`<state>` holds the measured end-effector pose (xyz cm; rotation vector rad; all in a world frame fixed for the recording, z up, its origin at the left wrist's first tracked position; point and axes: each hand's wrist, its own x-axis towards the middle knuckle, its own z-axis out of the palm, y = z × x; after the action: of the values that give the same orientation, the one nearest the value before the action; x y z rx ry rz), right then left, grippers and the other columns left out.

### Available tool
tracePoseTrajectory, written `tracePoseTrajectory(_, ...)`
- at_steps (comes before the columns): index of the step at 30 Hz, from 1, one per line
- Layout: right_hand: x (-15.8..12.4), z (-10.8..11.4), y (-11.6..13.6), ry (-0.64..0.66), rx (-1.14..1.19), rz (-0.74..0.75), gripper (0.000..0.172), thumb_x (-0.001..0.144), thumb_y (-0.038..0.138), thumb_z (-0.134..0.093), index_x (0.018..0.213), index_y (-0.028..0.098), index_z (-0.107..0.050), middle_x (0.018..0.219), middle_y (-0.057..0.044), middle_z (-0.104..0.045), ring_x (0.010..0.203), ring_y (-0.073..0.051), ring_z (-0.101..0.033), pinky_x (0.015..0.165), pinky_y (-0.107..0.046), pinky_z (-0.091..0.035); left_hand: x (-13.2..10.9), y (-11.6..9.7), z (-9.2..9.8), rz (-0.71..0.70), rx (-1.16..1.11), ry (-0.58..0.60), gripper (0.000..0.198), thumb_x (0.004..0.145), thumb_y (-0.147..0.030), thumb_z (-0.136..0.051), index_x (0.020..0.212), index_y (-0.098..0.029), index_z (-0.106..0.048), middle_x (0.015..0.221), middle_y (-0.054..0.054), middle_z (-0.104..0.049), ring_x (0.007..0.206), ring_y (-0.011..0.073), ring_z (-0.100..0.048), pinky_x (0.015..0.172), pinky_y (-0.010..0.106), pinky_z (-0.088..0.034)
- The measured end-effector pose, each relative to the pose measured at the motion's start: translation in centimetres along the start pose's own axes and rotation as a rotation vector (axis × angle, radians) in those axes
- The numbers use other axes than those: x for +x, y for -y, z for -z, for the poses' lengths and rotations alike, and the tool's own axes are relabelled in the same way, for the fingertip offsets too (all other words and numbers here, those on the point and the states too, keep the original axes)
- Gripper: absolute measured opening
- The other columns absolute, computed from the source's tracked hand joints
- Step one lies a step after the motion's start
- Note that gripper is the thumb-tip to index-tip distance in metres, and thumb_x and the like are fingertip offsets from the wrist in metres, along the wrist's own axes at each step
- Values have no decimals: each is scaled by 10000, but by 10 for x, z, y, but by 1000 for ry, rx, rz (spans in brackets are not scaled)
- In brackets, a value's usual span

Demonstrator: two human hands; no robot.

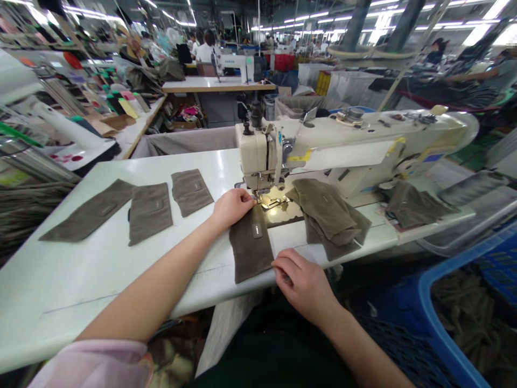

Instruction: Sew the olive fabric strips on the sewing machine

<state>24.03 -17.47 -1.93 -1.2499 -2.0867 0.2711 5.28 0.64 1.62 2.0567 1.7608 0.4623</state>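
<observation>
A dark olive fabric piece (250,256) with a small label (257,230) lies at the front of the sewing machine (258,153), its far end by the needle and presser foot. My left hand (233,207) pinches its far left corner, close beside the needle. At the near right corner, my right hand (301,277) has its thumb and fingers closed on the fabric's edge at the table's front. The fabric lies flat between both hands. Right of the needle, a pile of similar olive pieces (329,210) rests on the table.
Three separate olive pieces (151,210) lie on the white table (100,280) to the left. More fabric (416,202) sits at the right end. A blue basket (428,302) of olive fabric stands at lower right. Thread cones (117,102) and another sewing machine (238,67) are behind.
</observation>
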Motion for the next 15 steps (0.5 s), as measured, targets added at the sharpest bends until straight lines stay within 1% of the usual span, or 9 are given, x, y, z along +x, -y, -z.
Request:
tracePoseTrajectory(5,0,1,-1,28,-13,19,200,906,73,-525,967,194,-672,967,-56,-672,809,-172,-634,685,-262,-458,4,3,-1,-15,5,-5,185,782,-385,-619,759,-207,-666,807,35,-722,732,197,-619,608,280,-368)
tracePoseTrajectory(9,3,1,-2,54,-13,13,195,899,73,-524,936,202,-665,948,-45,-662,811,-168,-626,684,-258,-453,9,4,-1,-23,25,12,200,772,-398,-622,728,-206,-660,771,35,-713,716,193,-613,605,277,-370)
tracePoseTrajectory(15,8,0,-4,81,-21,-3,188,907,89,-506,934,205,-651,951,-41,-658,807,-167,-615,679,-262,-443,13,1,3,41,57,26,193,764,-391,-642,710,-208,-669,699,27,-689,695,200,-610,602,281,-365)
